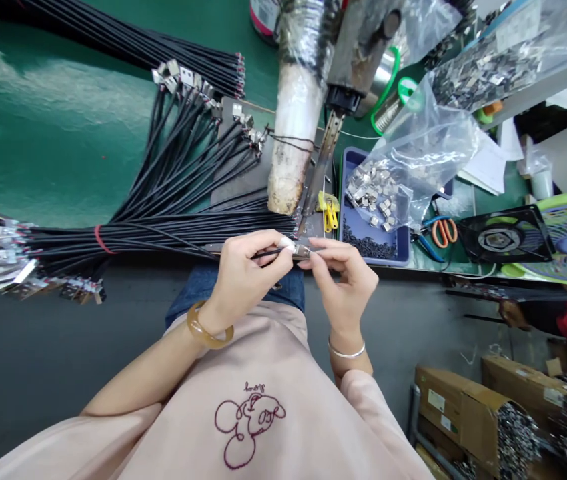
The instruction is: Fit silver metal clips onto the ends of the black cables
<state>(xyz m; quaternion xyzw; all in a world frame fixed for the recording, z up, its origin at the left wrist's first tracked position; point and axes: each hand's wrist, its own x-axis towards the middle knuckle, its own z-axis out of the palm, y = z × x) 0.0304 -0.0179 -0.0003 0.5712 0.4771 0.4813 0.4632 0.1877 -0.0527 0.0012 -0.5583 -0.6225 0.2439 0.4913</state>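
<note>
My left hand (246, 270) is closed in a pinch around the end of a black cable at the table's front edge. A small metal USB connector (302, 251) sits at that cable end, between my two hands. From the right, my right hand (342, 275) pinches the connector's outer end with thumb and forefinger. Fine detail between the fingertips is too small to make out. Just beyond my hands lies a bundle of black cables (163, 233) tied with a red band (103, 240). More cables with metal connectors (183, 77) fan out behind it.
A soldering iron (326, 150) and a wrapped white tube (291, 133) point down just beyond my hands. To the right are a blue tray (403, 250) of metal shells and black bits, yellow snips (331, 217), orange-handled pliers (443, 231) and a black fan (506, 237).
</note>
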